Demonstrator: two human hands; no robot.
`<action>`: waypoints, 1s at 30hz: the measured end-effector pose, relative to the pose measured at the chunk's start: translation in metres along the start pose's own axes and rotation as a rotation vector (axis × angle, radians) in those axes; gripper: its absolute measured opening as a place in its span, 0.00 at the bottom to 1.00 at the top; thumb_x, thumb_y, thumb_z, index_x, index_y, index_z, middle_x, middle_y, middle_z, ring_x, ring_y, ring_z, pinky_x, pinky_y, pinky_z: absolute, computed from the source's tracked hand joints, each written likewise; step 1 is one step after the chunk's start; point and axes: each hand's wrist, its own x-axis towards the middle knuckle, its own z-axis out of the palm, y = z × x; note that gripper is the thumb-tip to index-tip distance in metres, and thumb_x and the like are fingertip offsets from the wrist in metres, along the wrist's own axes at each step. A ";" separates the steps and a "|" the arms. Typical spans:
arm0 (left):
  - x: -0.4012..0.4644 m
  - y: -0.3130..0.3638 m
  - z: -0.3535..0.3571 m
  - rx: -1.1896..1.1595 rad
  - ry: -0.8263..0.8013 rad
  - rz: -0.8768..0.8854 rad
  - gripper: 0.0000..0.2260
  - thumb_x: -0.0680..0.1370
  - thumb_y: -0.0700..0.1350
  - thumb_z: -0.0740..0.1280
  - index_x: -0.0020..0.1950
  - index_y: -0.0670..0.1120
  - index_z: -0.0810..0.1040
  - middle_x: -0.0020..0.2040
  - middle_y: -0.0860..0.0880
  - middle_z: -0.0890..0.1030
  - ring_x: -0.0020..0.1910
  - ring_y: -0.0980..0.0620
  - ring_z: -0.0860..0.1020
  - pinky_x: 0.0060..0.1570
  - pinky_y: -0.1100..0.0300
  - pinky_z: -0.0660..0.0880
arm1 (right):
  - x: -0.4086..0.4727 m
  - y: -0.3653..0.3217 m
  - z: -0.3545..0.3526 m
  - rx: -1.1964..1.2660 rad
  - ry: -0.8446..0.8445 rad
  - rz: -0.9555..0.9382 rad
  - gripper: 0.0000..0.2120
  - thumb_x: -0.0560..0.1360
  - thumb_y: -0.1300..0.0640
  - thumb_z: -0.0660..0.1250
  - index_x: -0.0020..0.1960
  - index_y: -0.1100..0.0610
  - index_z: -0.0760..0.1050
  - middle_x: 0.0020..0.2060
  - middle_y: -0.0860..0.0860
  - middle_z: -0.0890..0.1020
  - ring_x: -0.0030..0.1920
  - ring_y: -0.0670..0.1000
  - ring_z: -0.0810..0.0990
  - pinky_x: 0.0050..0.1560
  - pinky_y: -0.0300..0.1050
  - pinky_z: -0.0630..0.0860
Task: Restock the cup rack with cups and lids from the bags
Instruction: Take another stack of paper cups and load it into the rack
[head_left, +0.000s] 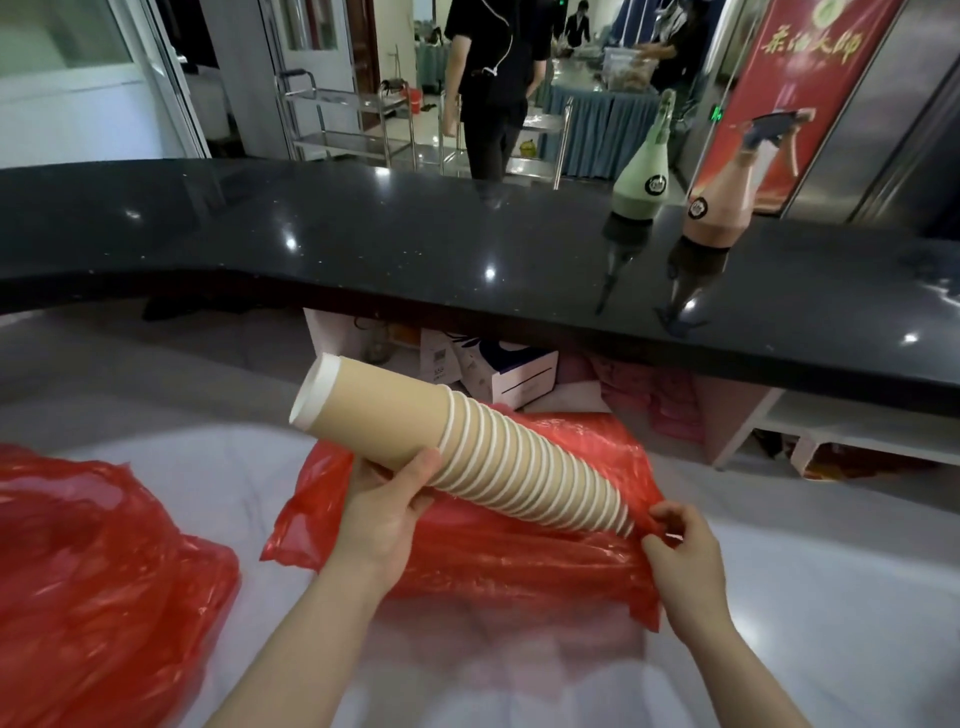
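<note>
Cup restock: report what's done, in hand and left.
Done: a nested stack of kraft paper cups is almost out of the red plastic bag. In hand: the left hand grips the stack while the right hand pinches the bag's edge at the stack's end. Left: no cup rack or lids are in view, and a second red bag lies at the left.

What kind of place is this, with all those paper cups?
Probably a drinks counter, seen from the staff side. The left hand holds a stack of paper cups over a red bag, two drink bottles stand on the long black counter, and a red banner hangs beyond.
</note>
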 end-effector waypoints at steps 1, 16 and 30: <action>0.003 0.002 -0.001 -0.006 0.034 -0.002 0.27 0.63 0.42 0.72 0.62 0.49 0.73 0.56 0.51 0.81 0.56 0.50 0.79 0.52 0.49 0.77 | 0.002 0.000 0.000 0.047 0.018 0.027 0.16 0.69 0.73 0.63 0.44 0.52 0.72 0.41 0.47 0.77 0.40 0.48 0.77 0.38 0.42 0.70; 0.016 0.019 -0.041 -0.002 0.164 -0.121 0.22 0.67 0.44 0.71 0.60 0.53 0.74 0.54 0.50 0.83 0.52 0.49 0.81 0.42 0.50 0.80 | 0.011 -0.006 0.008 -0.609 -0.137 -0.133 0.24 0.66 0.71 0.61 0.57 0.56 0.81 0.56 0.61 0.75 0.59 0.62 0.71 0.61 0.49 0.67; 0.007 0.021 -0.035 -0.086 0.123 -0.128 0.23 0.68 0.48 0.69 0.63 0.55 0.73 0.57 0.50 0.81 0.56 0.47 0.79 0.45 0.48 0.79 | 0.001 -0.046 -0.010 -0.591 -0.153 -0.180 0.09 0.75 0.48 0.66 0.50 0.49 0.83 0.50 0.47 0.80 0.54 0.52 0.76 0.56 0.50 0.69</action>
